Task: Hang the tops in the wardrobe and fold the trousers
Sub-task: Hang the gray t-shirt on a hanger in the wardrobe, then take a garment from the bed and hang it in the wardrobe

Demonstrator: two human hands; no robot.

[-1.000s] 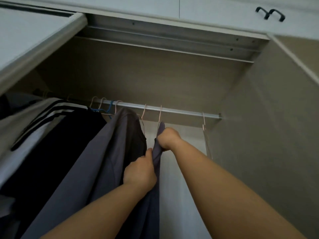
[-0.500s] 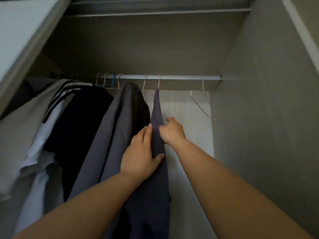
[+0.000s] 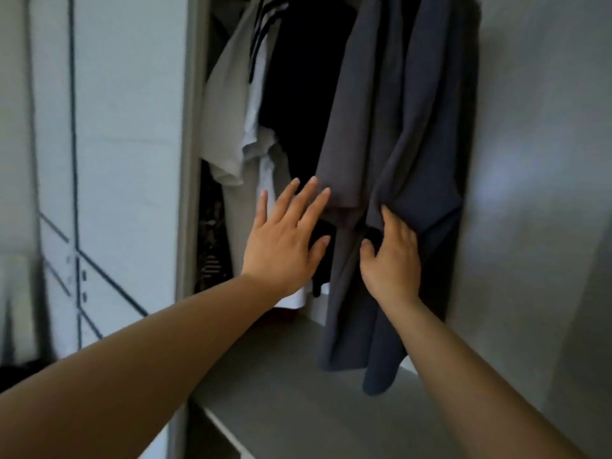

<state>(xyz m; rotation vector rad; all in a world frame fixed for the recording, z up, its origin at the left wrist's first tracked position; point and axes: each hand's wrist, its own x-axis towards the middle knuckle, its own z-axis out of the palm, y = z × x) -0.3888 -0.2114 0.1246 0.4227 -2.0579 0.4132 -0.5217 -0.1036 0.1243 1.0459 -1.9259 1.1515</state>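
In the middle of the frame our right hand (image 3: 390, 256) has its fingers curled into a fold of the dark blue top (image 3: 427, 127). That top hangs at the right end of the row, just beside the wardrobe's side wall (image 3: 536, 160). Its hanger and the rail lie above the top edge of the frame, so we cannot tell how it sits up there. Our left hand (image 3: 284, 240) is released, fingers straight and spread, in front of the sleeve hem of the neighbouring grey top (image 3: 344, 120), and it holds nothing. Further left hang a black garment (image 3: 298, 77) and a white T-shirt (image 3: 231, 120). We judge the step to be settling the blue top on the rail. To do it well, we should draw the bunched fold gently down and outward so the cloth falls flat. The flat left palm can steady the grey top so the two do not tangle, and the low hem should hang free rather than pile on the shelf (image 3: 281, 392). No trousers show here, so we take the folding to lie ahead.
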